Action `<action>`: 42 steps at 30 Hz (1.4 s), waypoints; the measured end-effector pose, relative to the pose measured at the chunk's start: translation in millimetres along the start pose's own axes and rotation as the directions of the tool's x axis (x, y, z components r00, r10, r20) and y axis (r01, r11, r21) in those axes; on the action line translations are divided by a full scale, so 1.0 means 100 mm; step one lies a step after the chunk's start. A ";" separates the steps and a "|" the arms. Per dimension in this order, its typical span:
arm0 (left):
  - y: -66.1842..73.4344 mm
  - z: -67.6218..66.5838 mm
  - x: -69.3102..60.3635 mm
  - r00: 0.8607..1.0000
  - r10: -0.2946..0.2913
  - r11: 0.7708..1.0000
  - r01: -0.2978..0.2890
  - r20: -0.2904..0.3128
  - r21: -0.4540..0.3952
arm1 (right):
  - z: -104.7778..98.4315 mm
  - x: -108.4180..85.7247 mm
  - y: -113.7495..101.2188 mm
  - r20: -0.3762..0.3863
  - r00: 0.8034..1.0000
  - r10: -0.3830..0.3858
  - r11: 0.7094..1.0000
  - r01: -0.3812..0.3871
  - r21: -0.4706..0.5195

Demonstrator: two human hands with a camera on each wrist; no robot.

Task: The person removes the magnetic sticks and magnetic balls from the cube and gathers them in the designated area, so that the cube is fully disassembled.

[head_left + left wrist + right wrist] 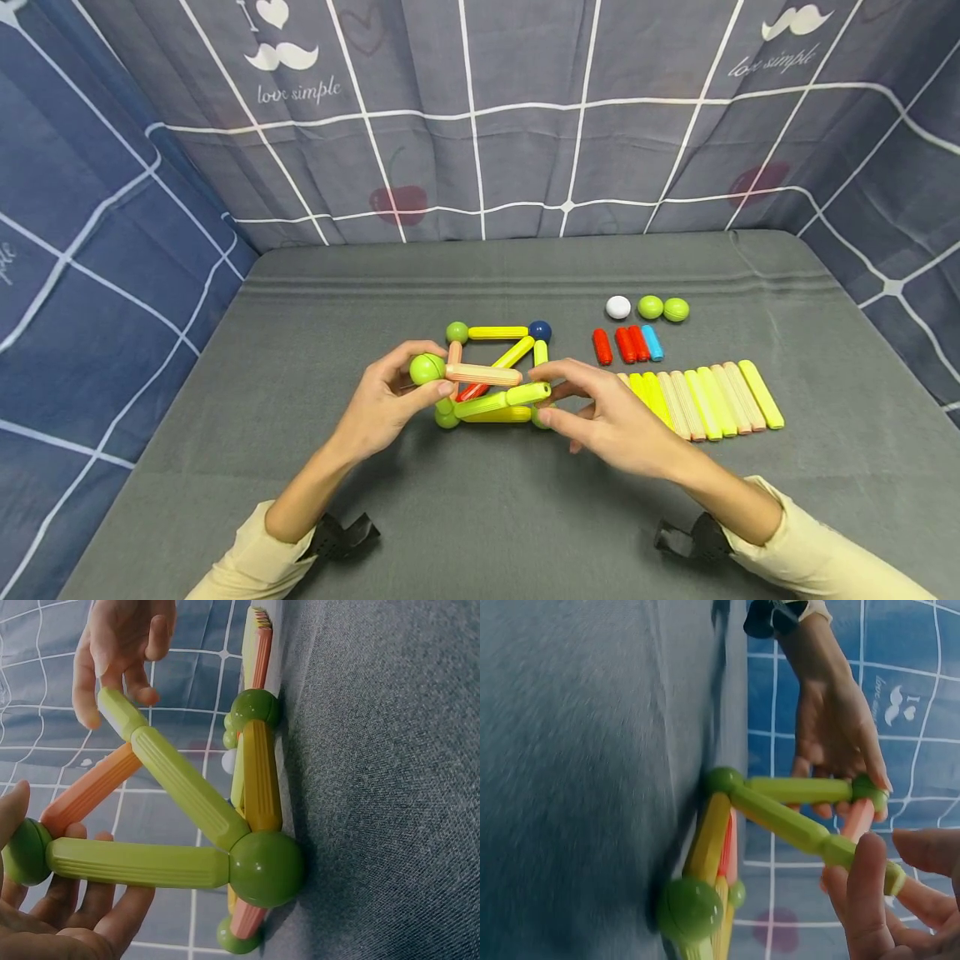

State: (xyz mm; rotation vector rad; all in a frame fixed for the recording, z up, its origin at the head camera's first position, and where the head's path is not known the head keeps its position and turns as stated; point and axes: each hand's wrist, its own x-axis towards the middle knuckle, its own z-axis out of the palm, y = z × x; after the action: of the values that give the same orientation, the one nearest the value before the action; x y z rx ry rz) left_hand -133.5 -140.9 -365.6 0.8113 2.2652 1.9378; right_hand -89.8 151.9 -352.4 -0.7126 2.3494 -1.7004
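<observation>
My left hand (382, 412) pinches a green ball (427, 368) between thumb and fingers, above a frame of rods and balls. From that ball a peach rod (483, 375) points right, and a light green rod (139, 862) runs down to a green corner ball (268, 868). A slanted light green rod (187, 784) rises from the same corner, with a short light green rod (840, 850) at its upper end. My right hand (615, 417) is at that short rod's free end, fingers loosely spread and touching it. Whether the peach rod touches the slanted one, I cannot tell.
The frame's base lies on the grey table (480, 517), with a dark blue ball (539, 332) at its far right corner. Right of it lie a row of yellow and peach rods (708, 400), short red rods (602, 346), a blue rod (652, 342), a white ball (618, 307) and green balls (650, 307).
</observation>
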 end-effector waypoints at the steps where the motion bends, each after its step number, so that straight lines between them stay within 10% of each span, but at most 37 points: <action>1: 0.00 0.00 0.00 1.000 0.002 1.000 -0.002 -0.001 -0.001 | 0.03 0.02 0.00 0.005 1.000 0.003 1.000 -0.003 0.009; 15: 0.01 0.00 0.01 1.000 0.013 1.000 -0.013 -0.007 0.007 | 0.08 0.16 0.07 -0.017 0.993 0.114 0.984 -0.111 0.142; 29: 0.00 -0.01 -0.01 1.000 0.001 1.000 -0.001 -0.011 -0.008 | 0.03 0.13 0.12 -0.143 0.986 0.089 0.961 -0.047 0.273; 42: 0.00 -0.02 -0.01 1.000 -0.004 1.000 0.004 -0.006 0.000 | -0.10 0.01 0.23 -0.198 0.980 0.014 0.997 0.001 0.076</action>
State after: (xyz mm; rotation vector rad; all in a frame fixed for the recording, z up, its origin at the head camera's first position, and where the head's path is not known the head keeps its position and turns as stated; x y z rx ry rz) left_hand -133.3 -143.6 -365.7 0.8018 2.2681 1.9414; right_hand -101.3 165.5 -370.6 -0.5446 2.3940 -1.9279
